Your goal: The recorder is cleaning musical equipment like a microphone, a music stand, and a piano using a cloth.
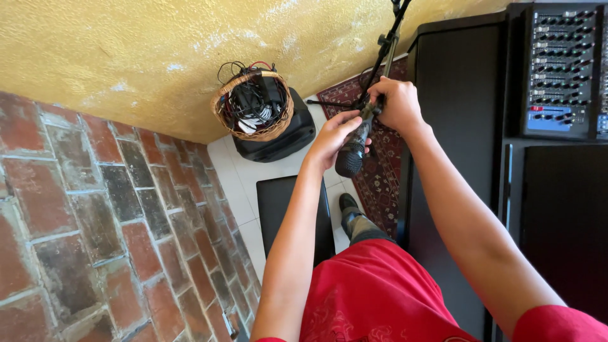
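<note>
Wearer: red shirt (373, 291) nearest the camera; one shoe (348, 206) on the tiled floor (244, 180)
Bench: black, flat-topped (278, 202), just beyond the knees
Left hand (330, 138): fingers closed around the microphone body
Microphone (353, 147): dark, mesh head toward the camera, held between both hands at the clip end of the stand; judged rigid, fairly weighty, grille dentable; best taken by the barrel, not the mesh
Right hand (396, 104): clenched on the far end of the microphone at the clip
Stand (387, 38): thin black rod running far; legs over a patterned rug (373, 171)
Basket (253, 104): wicker, full of cables, on a black speaker (282, 139), left
Mixer (560, 69): far right, on a black table (462, 76)
</note>
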